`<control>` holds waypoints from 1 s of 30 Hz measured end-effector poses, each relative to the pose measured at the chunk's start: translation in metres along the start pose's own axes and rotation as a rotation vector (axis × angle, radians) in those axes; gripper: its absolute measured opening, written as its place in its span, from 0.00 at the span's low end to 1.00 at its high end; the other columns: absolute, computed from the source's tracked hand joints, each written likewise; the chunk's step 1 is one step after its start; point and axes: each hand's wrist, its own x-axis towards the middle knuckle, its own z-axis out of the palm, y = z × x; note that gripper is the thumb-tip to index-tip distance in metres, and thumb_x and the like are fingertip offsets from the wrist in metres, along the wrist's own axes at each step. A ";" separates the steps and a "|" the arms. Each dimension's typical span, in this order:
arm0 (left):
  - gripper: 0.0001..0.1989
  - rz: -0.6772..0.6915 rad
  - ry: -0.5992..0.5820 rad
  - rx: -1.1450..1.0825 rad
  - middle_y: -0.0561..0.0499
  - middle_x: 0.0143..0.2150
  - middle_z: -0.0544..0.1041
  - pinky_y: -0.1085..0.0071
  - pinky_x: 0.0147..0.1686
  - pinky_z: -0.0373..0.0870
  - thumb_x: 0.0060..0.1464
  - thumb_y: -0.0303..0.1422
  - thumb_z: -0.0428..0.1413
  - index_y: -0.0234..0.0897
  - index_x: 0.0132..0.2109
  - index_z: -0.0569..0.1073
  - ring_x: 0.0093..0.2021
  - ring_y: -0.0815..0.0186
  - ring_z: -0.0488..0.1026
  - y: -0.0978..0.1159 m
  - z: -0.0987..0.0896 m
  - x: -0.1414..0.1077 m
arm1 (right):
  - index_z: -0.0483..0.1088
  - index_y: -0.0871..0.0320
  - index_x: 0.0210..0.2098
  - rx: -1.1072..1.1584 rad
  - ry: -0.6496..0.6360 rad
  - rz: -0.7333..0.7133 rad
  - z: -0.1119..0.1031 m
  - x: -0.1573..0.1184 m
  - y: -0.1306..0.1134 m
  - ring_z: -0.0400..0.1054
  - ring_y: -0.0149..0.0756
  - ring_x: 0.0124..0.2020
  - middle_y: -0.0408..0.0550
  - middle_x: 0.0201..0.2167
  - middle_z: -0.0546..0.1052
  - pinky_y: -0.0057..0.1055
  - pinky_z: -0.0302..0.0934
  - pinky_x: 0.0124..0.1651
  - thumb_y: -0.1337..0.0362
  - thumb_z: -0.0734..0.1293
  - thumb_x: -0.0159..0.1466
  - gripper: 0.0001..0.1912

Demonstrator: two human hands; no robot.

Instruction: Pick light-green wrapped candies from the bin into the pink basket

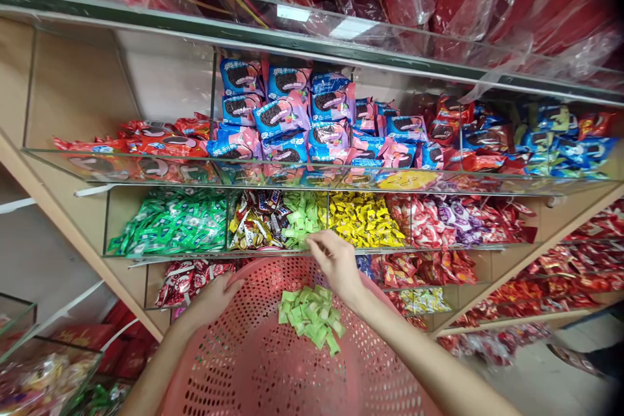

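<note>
A pink perforated basket (273, 377) is below the shelves, tilted toward me, with a small pile of light green wrapped sweets (312, 315) inside. My left hand (217, 299) grips its left rim, fingers wrapped over the edge. Over the far right rim is my right hand (336, 263), its fingers bent and pinched together in front of the light green sweets on the shelf (299, 214). Whatever those fingertips hold, if anything, is too small to make out.
Glass-fronted shelves hold green packets (170, 224), yellow sweets (363, 218), red and white sweets (422, 221) and blue-pink biscuit packs (283, 114). Another glass compartment (49, 364) stands at lower left. More red packets (585, 260) line the right side.
</note>
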 end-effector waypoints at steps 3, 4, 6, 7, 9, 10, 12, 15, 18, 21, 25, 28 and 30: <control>0.21 0.009 -0.020 0.000 0.46 0.35 0.77 0.64 0.37 0.63 0.54 0.45 0.44 0.33 0.39 0.72 0.37 0.56 0.72 0.001 -0.001 0.000 | 0.71 0.58 0.27 0.388 0.111 0.385 -0.015 -0.001 -0.004 0.66 0.31 0.23 0.43 0.21 0.73 0.27 0.59 0.28 0.59 0.67 0.57 0.08; 0.22 0.011 -0.023 -0.001 0.46 0.35 0.77 0.64 0.37 0.63 0.54 0.45 0.43 0.33 0.40 0.72 0.37 0.56 0.71 0.002 -0.002 0.000 | 0.71 0.59 0.27 0.502 0.112 0.494 -0.019 -0.002 -0.005 0.66 0.30 0.21 0.42 0.20 0.73 0.26 0.59 0.26 0.58 0.69 0.54 0.09; 0.22 0.017 -0.028 -0.011 0.46 0.35 0.76 0.64 0.37 0.63 0.54 0.46 0.43 0.33 0.40 0.72 0.36 0.56 0.71 0.002 -0.002 0.000 | 0.71 0.60 0.28 0.660 0.098 0.635 -0.026 -0.006 -0.007 0.66 0.28 0.20 0.43 0.20 0.75 0.24 0.58 0.24 0.58 0.72 0.50 0.12; 0.22 0.020 -0.031 -0.018 0.47 0.35 0.76 0.64 0.37 0.63 0.54 0.45 0.43 0.33 0.40 0.72 0.37 0.56 0.71 0.002 -0.002 0.000 | 0.71 0.60 0.28 0.704 0.098 0.671 -0.029 -0.008 -0.008 0.66 0.27 0.20 0.43 0.21 0.75 0.23 0.57 0.23 0.59 0.73 0.48 0.13; 0.21 0.019 -0.034 -0.030 0.47 0.34 0.76 0.64 0.38 0.63 0.54 0.46 0.44 0.34 0.39 0.72 0.37 0.56 0.71 0.002 -0.002 0.000 | 0.70 0.61 0.28 0.751 0.113 0.699 -0.033 -0.012 -0.010 0.67 0.26 0.20 0.45 0.22 0.77 0.22 0.57 0.23 0.59 0.74 0.47 0.14; 0.21 0.017 -0.034 -0.033 0.48 0.34 0.76 0.64 0.38 0.63 0.54 0.46 0.44 0.34 0.39 0.72 0.37 0.56 0.71 0.002 -0.002 0.000 | 0.70 0.61 0.28 0.765 0.120 0.711 -0.034 -0.014 -0.012 0.68 0.26 0.20 0.45 0.23 0.77 0.21 0.57 0.23 0.60 0.74 0.46 0.14; 0.20 0.015 -0.028 -0.036 0.48 0.34 0.76 0.63 0.38 0.63 0.54 0.45 0.44 0.35 0.39 0.72 0.36 0.56 0.71 0.002 -0.002 0.000 | 0.68 0.61 0.27 0.793 0.119 0.747 -0.036 -0.018 -0.015 0.68 0.26 0.21 0.46 0.24 0.78 0.21 0.58 0.23 0.60 0.74 0.47 0.14; 0.20 0.019 -0.022 -0.023 0.48 0.33 0.76 0.64 0.38 0.63 0.54 0.46 0.44 0.35 0.38 0.71 0.36 0.57 0.71 0.002 -0.003 -0.001 | 0.67 0.61 0.26 0.834 0.091 0.806 -0.038 -0.021 -0.020 0.69 0.26 0.21 0.47 0.25 0.78 0.21 0.59 0.24 0.60 0.72 0.50 0.13; 0.20 0.018 -0.020 -0.004 0.47 0.33 0.75 0.64 0.37 0.63 0.54 0.46 0.44 0.35 0.37 0.71 0.35 0.57 0.71 0.001 -0.002 0.001 | 0.67 0.61 0.26 0.848 0.090 0.834 -0.040 -0.023 -0.022 0.69 0.27 0.21 0.43 0.21 0.76 0.21 0.58 0.22 0.59 0.72 0.50 0.13; 0.20 0.017 -0.018 0.005 0.48 0.32 0.75 0.64 0.37 0.63 0.54 0.47 0.44 0.36 0.36 0.71 0.34 0.57 0.70 0.000 -0.002 0.003 | 0.68 0.61 0.26 0.850 0.085 0.848 -0.042 -0.027 -0.023 0.69 0.27 0.21 0.42 0.21 0.75 0.21 0.58 0.22 0.58 0.72 0.49 0.13; 0.20 0.011 -0.011 0.018 0.49 0.30 0.74 0.64 0.35 0.63 0.53 0.47 0.44 0.36 0.34 0.71 0.33 0.57 0.69 0.001 -0.002 0.003 | 0.70 0.61 0.25 0.862 0.067 0.839 -0.044 -0.032 -0.022 0.70 0.27 0.23 0.43 0.21 0.76 0.21 0.59 0.24 0.58 0.73 0.49 0.13; 0.19 0.021 -0.019 0.016 0.50 0.31 0.74 0.66 0.36 0.62 0.53 0.46 0.44 0.36 0.36 0.71 0.33 0.58 0.70 0.003 -0.003 0.002 | 0.72 0.62 0.27 0.876 0.060 0.830 -0.045 -0.036 -0.020 0.69 0.25 0.22 0.44 0.22 0.76 0.20 0.60 0.25 0.58 0.73 0.49 0.13; 0.19 0.033 -0.025 0.011 0.49 0.32 0.75 0.66 0.36 0.62 0.54 0.45 0.44 0.36 0.37 0.71 0.34 0.59 0.70 0.003 -0.003 0.002 | 0.72 0.62 0.27 0.881 0.065 0.825 -0.044 -0.037 -0.019 0.67 0.24 0.21 0.44 0.22 0.76 0.20 0.60 0.24 0.58 0.73 0.49 0.13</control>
